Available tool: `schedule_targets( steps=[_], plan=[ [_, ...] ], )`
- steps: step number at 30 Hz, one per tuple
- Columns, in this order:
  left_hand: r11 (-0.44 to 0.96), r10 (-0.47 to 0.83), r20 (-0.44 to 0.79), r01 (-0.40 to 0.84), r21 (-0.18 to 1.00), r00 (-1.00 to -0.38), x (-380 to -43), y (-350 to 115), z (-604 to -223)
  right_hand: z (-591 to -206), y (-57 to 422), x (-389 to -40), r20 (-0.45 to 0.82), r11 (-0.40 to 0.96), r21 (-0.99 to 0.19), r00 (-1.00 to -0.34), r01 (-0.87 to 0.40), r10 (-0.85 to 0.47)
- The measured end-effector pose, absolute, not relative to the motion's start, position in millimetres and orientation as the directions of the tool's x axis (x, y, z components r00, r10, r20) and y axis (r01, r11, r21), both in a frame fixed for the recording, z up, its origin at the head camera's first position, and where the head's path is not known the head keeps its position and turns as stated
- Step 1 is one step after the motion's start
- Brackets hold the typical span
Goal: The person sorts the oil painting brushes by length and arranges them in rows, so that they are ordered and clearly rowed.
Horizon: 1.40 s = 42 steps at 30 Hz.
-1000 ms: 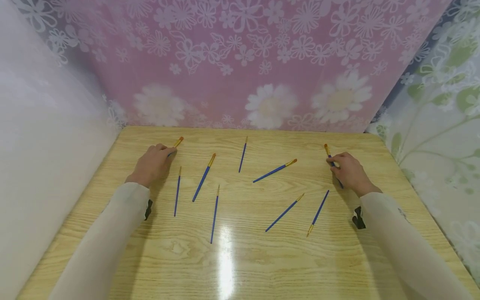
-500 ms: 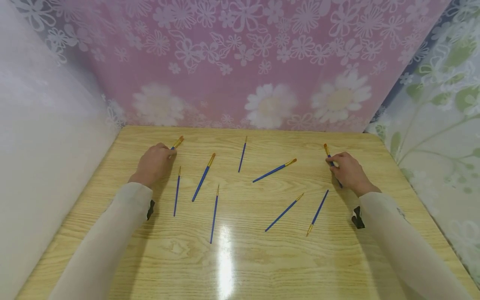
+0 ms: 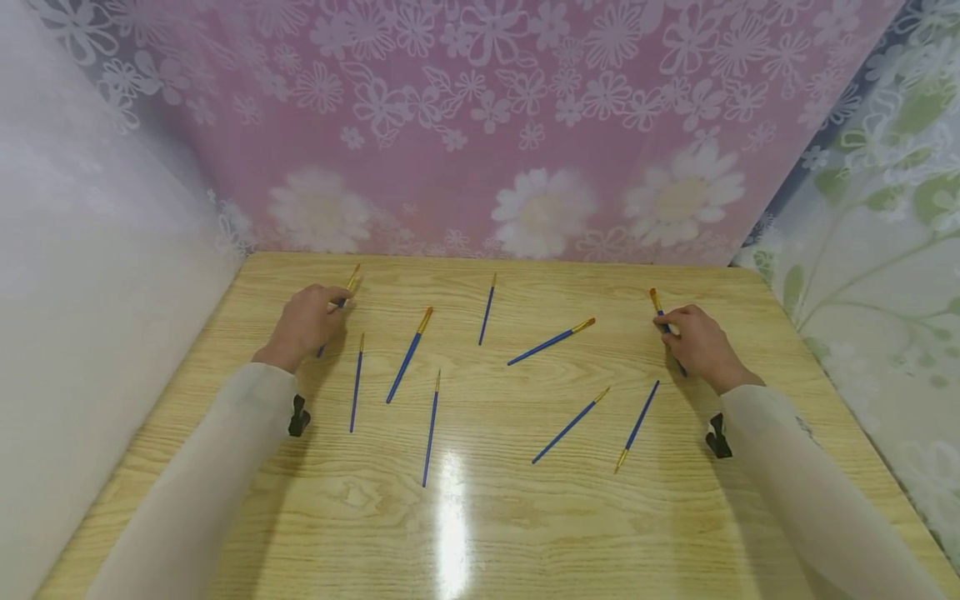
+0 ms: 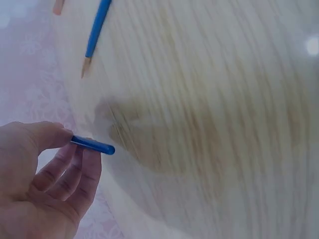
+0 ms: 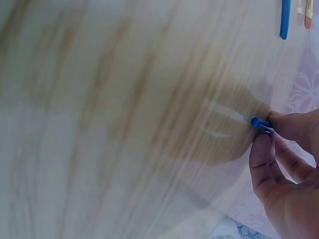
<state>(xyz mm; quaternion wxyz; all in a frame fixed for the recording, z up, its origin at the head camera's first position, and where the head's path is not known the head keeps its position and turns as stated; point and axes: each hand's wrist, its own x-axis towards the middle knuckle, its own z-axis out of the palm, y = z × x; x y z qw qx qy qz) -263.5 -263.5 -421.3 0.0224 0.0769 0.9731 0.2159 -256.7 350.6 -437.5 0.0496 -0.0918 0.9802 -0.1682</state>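
At the back left of the table, my left hand [image 3: 306, 323] pinches a blue-handled paintbrush [image 3: 353, 279] between thumb and fingers, its bristle end pointing away. In the left wrist view the blue handle end of this paintbrush [image 4: 94, 145] sticks out past the fingertips. Over at the back right, my right hand [image 3: 699, 346] pinches another blue paintbrush [image 3: 654, 300] whose orange bristles face the back edge. Its blue handle end [image 5: 258, 123] shows between thumb and fingers in the right wrist view. Nearest the left hand lies a thin paintbrush [image 3: 357, 383]; below the right hand lies another thin paintbrush [image 3: 637, 426].
Between the hands, several more paintbrushes lie scattered on the wooden table [image 3: 480, 533], among them a wide-tipped paintbrush [image 3: 410, 354] and a slanted paintbrush [image 3: 551, 341]. A pink flowered cloth [image 3: 450, 167] hangs along the back edge, with pale cloths at both sides.
The paintbrush in my left hand has turned, so its tip points more steeply to the back and its handle end now shows below the hand. The right hand has stayed still.
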Motion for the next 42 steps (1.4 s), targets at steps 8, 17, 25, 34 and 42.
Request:
schedule_targets(
  steps=[8,17,25,34,42],
  plan=[
    [0.856,0.163,-0.020,0.131,0.500,-0.986,-262.4,-254.7,-417.5,-438.3,350.9,-256.1,-0.070,0.924,-0.351,-0.980,-0.152,-0.188],
    [0.730,0.120,-0.100,0.020,0.683,-0.988,-261.4,-239.6,-409.9,-436.2,349.8,-254.6,-0.059,0.920,-0.354,-0.978,-0.165,-0.198],
    [0.683,0.123,-0.126,-0.008,0.730,-0.984,-259.1,-222.5,-404.7,-436.1,349.7,-254.4,-0.065,0.920,-0.359,-0.980,-0.155,-0.190],
    [0.627,0.125,-0.142,-0.033,0.778,-0.982,-259.6,-202.0,-407.5,-437.5,350.4,-255.1,-0.054,0.914,-0.371,-0.979,-0.164,-0.197],
    [0.607,0.136,-0.152,-0.039,0.793,-0.979,-259.4,-181.4,-407.8,-437.7,350.3,-254.6,-0.043,0.915,-0.364,-0.979,-0.172,-0.200]
  ],
)
